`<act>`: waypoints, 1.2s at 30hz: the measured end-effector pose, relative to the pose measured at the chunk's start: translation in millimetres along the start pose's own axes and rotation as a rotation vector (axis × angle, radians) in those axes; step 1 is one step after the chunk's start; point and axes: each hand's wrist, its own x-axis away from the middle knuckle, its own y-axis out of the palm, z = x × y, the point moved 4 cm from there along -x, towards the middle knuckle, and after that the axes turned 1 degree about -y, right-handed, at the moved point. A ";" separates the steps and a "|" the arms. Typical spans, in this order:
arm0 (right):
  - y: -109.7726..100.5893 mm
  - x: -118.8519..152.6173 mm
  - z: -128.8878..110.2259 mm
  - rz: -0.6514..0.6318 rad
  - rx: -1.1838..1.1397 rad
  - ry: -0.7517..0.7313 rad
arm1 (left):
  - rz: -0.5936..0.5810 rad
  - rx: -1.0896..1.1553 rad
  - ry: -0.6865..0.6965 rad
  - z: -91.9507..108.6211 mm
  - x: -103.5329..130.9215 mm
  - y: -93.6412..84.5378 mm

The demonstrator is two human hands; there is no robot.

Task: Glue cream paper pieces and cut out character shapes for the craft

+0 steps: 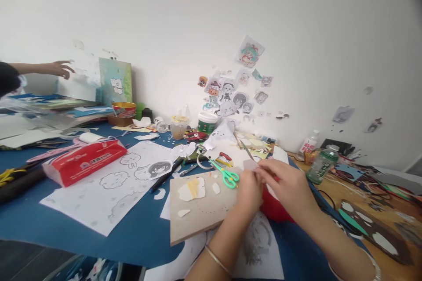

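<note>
My left hand (pixel 249 189) is closed in a pinch beside a small pale paper piece (pixel 249 165), which it seems to hold. My right hand (pixel 286 184) meets it, its fingertips pinched at the base of a thin pointed blade (pixel 247 151); the rest of that tool is hidden by the fingers. Below both hands is a red rounded thing (pixel 276 209). Green-handled scissors (pixel 230 178) lie just left of my left hand, across the edge of a tan board (pixel 211 217). White paper cutouts (pixel 191 189) rest on the board.
A red pencil case (pixel 89 161) and a printed drawing sheet (pixel 108 204) lie to the left, with a black pen (pixel 166 175). A green bottle (pixel 323 164) stands at right. A cup (pixel 179 127) and tub (pixel 207 122) stand by the wall. Another person's hand (pixel 59 69) reaches in far left.
</note>
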 end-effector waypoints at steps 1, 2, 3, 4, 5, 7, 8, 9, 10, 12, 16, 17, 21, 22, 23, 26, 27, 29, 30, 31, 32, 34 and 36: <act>-9.3 4.5 9.1 0.017 0.036 0.010 | -0.035 0.007 -0.010 -5.7 -2.7 -1.2; -16.9 9.8 18.9 0.024 0.072 0.023 | -0.059 0.012 -0.015 -9.6 -5.1 -2.7; -23.0 15.6 29.2 0.023 0.105 0.039 | -0.076 0.016 -0.017 -11.8 -7.3 -3.9; -27.8 21.7 39.6 0.016 0.132 0.057 | -0.085 0.023 -0.022 -12.6 -8.9 -4.7; -31.5 28.0 50.0 0.002 0.152 0.077 | -0.088 0.030 -0.026 -12.3 -9.9 -5.1; -35.9 40.0 69.3 -0.046 0.177 0.122 | -0.088 0.047 -0.032 -10.6 -10.6 -4.8; -36.7 45.5 78.1 -0.083 0.189 0.150 | -0.089 0.057 -0.033 -9.7 -10.4 -4.3; -36.5 50.3 86.1 -0.131 0.205 0.180 | -0.089 0.065 -0.033 -9.0 -10.2 -3.9; -35.6 54.6 93.2 -0.185 0.228 0.211 | -0.086 0.070 -0.035 -8.5 -10.1 -3.8; -31.8 61.0 104.1 -0.293 0.290 0.248 | -0.075 0.077 -0.036 -7.7 -10.0 -4.3; -17.7 65.8 110.8 -0.497 0.436 0.162 | -0.040 0.089 -0.050 -5.9 -10.5 -7.3; -13.3 66.0 110.3 -0.545 0.471 0.127 | -0.036 0.087 -0.057 -5.4 -10.5 -8.0; 3.0 65.2 106.9 -0.711 0.599 0.049 | -0.034 0.070 -0.065 -3.7 -9.9 -9.4; 6.1 64.6 105.7 -0.740 0.621 0.032 | -0.034 0.072 -0.062 -3.4 -9.7 -9.5; 8.8 64.0 104.4 -0.764 0.640 0.010 | -0.031 0.073 -0.058 -3.1 -9.5 -9.7; 13.8 61.5 99.9 -0.804 0.691 -0.069 | -0.021 0.067 -0.054 -3.4 -9.2 -10.3; 14.7 60.6 98.5 -0.814 0.706 -0.091 | -0.020 0.063 -0.054 -3.8 -9.1 -10.3; 15.8 58.7 96.1 -0.833 0.718 -0.123 | -0.028 0.060 -0.053 -4.3 -9.1 -10.1; 16.1 57.7 95.0 -0.842 0.716 -0.131 | -0.034 0.061 -0.049 -4.3 -9.0 -9.8; 16.1 56.5 94.3 -0.851 0.713 -0.134 | -0.039 0.062 -0.046 -4.2 -9.0 -9.6; 16.0 55.4 93.6 -0.857 0.711 -0.134 | -0.042 0.062 -0.045 -4.0 -9.0 -9.4; 15.6 53.4 92.7 -0.870 0.704 -0.133 | -0.042 0.069 -0.047 -3.6 -8.9 -9.3; 15.0 51.8 92.0 -0.878 0.689 -0.137 | -0.042 0.078 -0.053 -3.2 -8.8 -9.2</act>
